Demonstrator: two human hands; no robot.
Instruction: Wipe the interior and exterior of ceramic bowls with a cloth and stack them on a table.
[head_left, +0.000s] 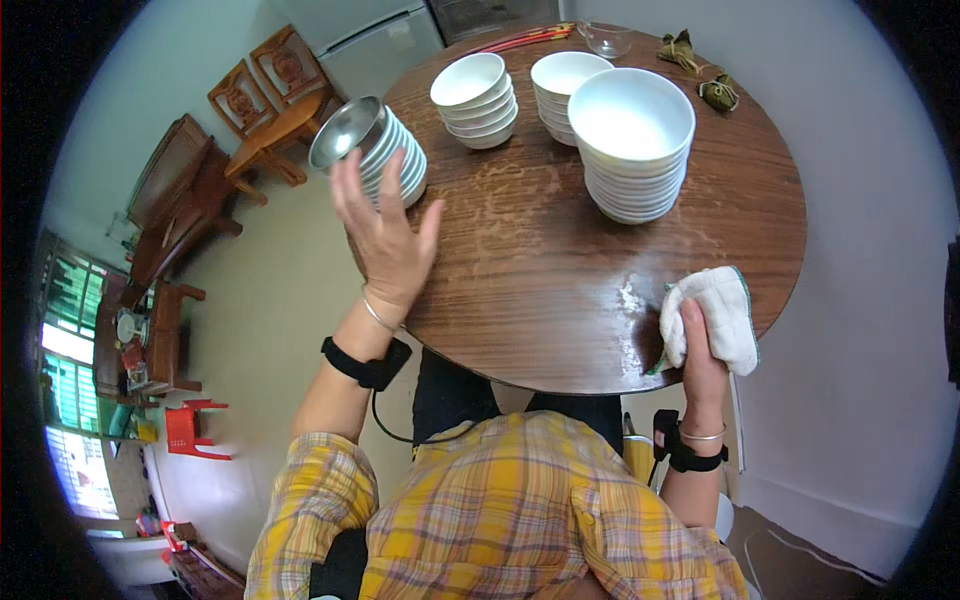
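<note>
My left hand (390, 244) is raised with its fingers spread, in front of a stack of pale bowls (411, 161) topped by a stainless steel bowl (351, 135). The fingers overlap the stack in view; whether they touch it I cannot tell. My right hand (705, 375) grips a folded white cloth (716, 319) with green edging, at the right front of the round wooden table (517, 300). Wet, shiny marks show on the wood left of the cloth. A tall stack of large white bowls (634, 165) stands beyond my right hand.
Two stacks of smaller white bowls (480, 112) (555, 112) stand farther back. Red chopsticks (517, 39), a clear glass bowl (609, 39) and leaf-wrapped bundles (718, 94) lie near the far rim. A wall (840, 247) runs along the right; wooden chairs (274, 127) stand left.
</note>
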